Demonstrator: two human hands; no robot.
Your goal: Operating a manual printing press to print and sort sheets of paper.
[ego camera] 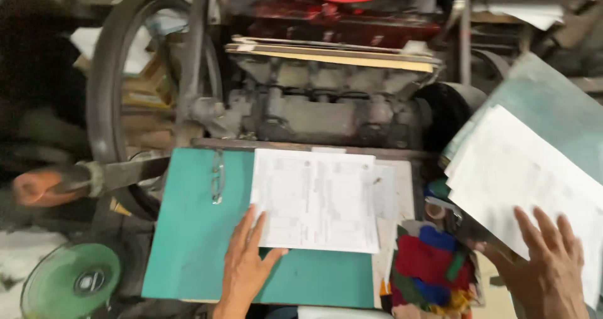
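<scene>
Fingers (pixel 251 228) of the left hand (pixel 244 265) lie spread and flat, low in the middle of the frame, their tips pressing the lower left corner of a printed sheet (pixel 317 200) without gripping it. That sheet rests at the centre of the frame on a teal board (pixel 195 243), which carries a metal clip (pixel 217 176) near its upper left part. At the lower right, the right hand (pixel 549 269) also has its fingers splayed open, laid on the bottom edge of a stack of white sheets (pixel 534 174) that slants up toward the right edge over a grey-green surface (pixel 546 99). Between the two hands sits a heap of coloured cloth scraps (pixel 430 265), red, blue and green. Behind the board, across the upper middle, stands a dark, grimy press (pixel 326 115) with a large wheel (pixel 103 99) at the upper left. An orange-tipped lever (pixel 38 188) juts out at the left edge, and a green disc (pixel 72 281) shows in the lower left corner.
</scene>
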